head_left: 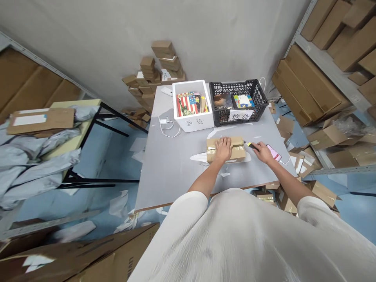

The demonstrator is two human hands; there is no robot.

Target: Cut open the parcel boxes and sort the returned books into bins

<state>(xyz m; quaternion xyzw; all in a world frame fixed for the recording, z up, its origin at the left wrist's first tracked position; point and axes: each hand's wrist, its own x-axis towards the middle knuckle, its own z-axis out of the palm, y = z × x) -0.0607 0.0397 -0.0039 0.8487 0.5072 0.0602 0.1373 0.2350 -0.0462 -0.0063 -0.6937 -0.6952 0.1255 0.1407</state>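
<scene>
as far as the rectangular brown cardboard box (210, 156) shows: shiny tape runs along its top and nothing inside is visible; it looks unopened, though whether the tape is cut cannot be told.
box place: right of centre in the frame, on the grey flat-topped table (164, 164).
left hand (223, 149): palm down on the box top, fingers loosely extended, clamped on nothing.
right hand (263, 152): closed around a slim black-and-yellow cutter (252, 146), its tip near the box's right end.
between hands: apart.
beside the right hand: a pink-screened phone (274, 153).
</scene>
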